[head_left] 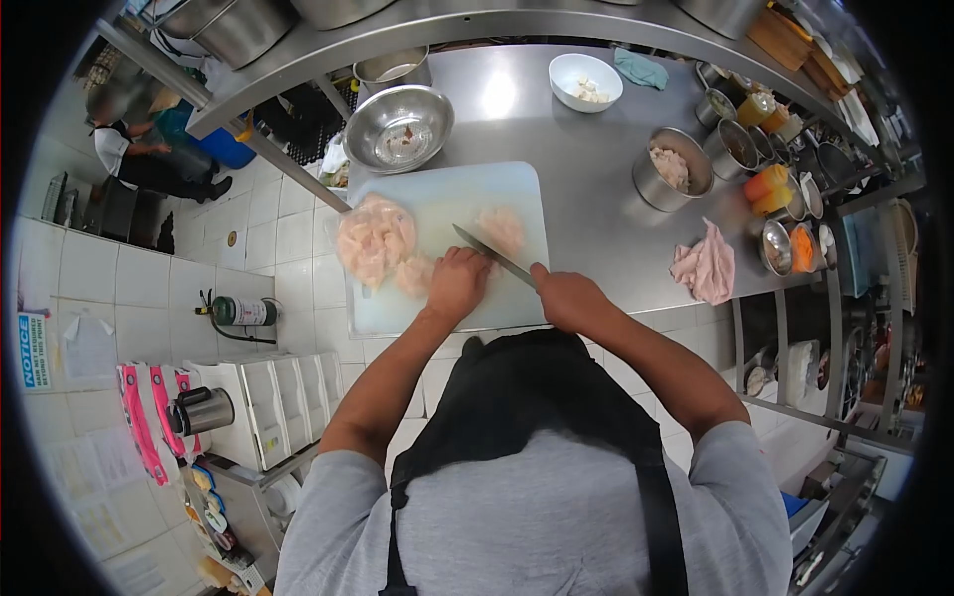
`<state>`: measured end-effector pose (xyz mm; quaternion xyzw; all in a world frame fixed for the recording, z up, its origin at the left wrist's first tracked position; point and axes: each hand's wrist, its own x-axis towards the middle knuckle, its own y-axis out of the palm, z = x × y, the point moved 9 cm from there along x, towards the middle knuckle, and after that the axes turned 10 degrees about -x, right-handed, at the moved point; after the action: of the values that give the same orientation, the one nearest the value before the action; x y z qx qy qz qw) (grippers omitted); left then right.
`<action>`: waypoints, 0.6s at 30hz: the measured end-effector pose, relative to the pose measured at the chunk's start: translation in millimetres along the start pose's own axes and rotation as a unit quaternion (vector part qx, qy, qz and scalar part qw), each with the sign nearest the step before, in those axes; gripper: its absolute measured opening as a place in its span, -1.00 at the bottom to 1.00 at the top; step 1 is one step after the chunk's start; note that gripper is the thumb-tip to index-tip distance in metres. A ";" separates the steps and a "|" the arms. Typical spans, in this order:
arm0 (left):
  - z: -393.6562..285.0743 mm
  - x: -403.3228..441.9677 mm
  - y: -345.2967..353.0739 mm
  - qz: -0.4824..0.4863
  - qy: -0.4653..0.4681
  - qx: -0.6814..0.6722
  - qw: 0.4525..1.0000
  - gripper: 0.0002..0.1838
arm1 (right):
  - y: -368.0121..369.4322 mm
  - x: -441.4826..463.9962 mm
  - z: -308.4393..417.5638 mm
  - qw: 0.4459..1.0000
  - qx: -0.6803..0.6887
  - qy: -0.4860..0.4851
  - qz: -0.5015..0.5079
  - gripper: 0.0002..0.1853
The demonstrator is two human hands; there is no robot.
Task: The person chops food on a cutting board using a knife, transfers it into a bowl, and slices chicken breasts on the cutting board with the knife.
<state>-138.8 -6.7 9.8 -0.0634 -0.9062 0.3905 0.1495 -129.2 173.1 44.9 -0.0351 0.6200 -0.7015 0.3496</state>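
Note:
My right hand [569, 299] is wrapped round the handle of a kitchen knife [494, 252], whose blade points up and left over the cutting board [447, 311]. Close to the blade, my left hand [459, 281] has its fingers curled down on a piece of raw chicken, mostly hidden under hand and knife. Another pale pink piece of raw chicken [500, 226] lies just beyond the blade. To the left, a clear plastic bag [376, 236] of raw chicken rests on the board, with a loose chicken piece [413, 275] between it and my left hand.
Behind the board are a steel bowl [399, 129] and a white bowl [586, 83] with pale pieces. Rightward stand a steel pot [673, 170] of raw meat, a pink cloth [705, 263] and several sauce containers. A shelf rail [477, 27] crosses overhead. Another person [139, 149] is far left.

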 end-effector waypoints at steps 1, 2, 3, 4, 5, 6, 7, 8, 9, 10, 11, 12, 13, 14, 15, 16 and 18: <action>3.4 -3.8 -1.4 -0.016 0.003 -0.013 1.000 -0.86 | -4.6 -0.4 2.0 1.000 -0.009 0.000 0.015 -0.72; 7.7 -7.6 -3.4 -0.032 0.005 -0.028 0.999 -0.87 | -11.7 -5.6 2.5 1.000 -0.010 0.002 0.015 -0.72; 12.1 -10.9 -3.4 -0.048 0.005 -0.043 0.998 -0.88 | -19.7 -12.6 2.4 1.000 -0.012 0.003 0.018 -0.72; 9.7 -12.7 -3.9 -0.058 0.012 -0.039 0.997 -0.88 | -24.5 -18.6 1.8 1.000 -0.016 0.003 0.023 -0.72; 7.7 -15.0 -4.6 -0.068 0.018 -0.035 0.997 -0.89 | -24.5 -25.4 0.9 0.999 -0.017 0.001 0.035 -0.72; 6.3 -16.8 -6.2 -0.080 0.023 -0.029 0.996 -0.90 | -23.0 -32.7 -0.1 0.999 -0.018 -0.002 0.046 -0.71; 6.4 -17.2 -5.2 -0.080 0.025 -0.024 0.996 -0.90 | -20.5 -36.3 -0.1 0.998 -0.019 -0.005 0.056 -0.71; 5.9 -16.9 -3.7 -0.080 0.029 -0.018 0.996 -0.90 | -12.1 -32.5 -0.8 0.999 -0.008 -0.006 0.053 -0.71; 4.4 -17.2 -2.4 -0.078 0.034 -0.011 0.996 -0.90 | 3.8 -24.6 -2.5 0.999 0.003 -0.005 0.048 -0.71; 3.7 -18.5 2.3 -0.059 0.026 0.000 0.998 -0.90 | 10.8 -19.1 -0.1 0.999 0.016 -0.006 0.042 -0.71; 2.8 -17.3 5.2 -0.042 0.021 0.014 0.999 -0.90 | 13.8 -11.6 -0.4 0.999 0.016 -0.007 0.039 -0.72; 3.2 -14.4 5.8 -0.028 0.016 0.031 0.999 -0.90 | 13.8 -1.0 -1.2 0.999 0.016 -0.010 0.033 -0.72; 3.5 -15.5 3.9 -0.031 0.015 0.035 0.999 -0.87 | 8.3 5.4 3.3 0.999 0.018 -0.012 0.027 -0.72; 2.7 -19.4 3.8 -0.031 0.014 0.038 0.999 -0.83 | 5.6 6.4 6.2 0.999 0.019 -0.008 0.028 -0.73; 4.0 -20.7 3.0 -0.032 0.015 0.039 0.999 -0.80 | 1.3 5.0 6.2 0.999 0.019 -0.004 0.029 -0.74; 5.1 -19.9 -9.0 -0.043 0.004 0.046 0.998 -0.76 | -5.6 2.4 5.6 0.999 0.016 0.001 0.032 -0.75; 11.3 -27.3 -44.5 -0.064 -0.021 0.054 0.996 -0.68 | -9.4 -14.0 9.1 0.999 0.030 0.001 0.036 -0.76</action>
<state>-116.5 -51.4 28.8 0.0112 -0.8890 0.4295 0.1582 -118.4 172.8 60.7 -0.0014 0.5998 -0.7069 0.3749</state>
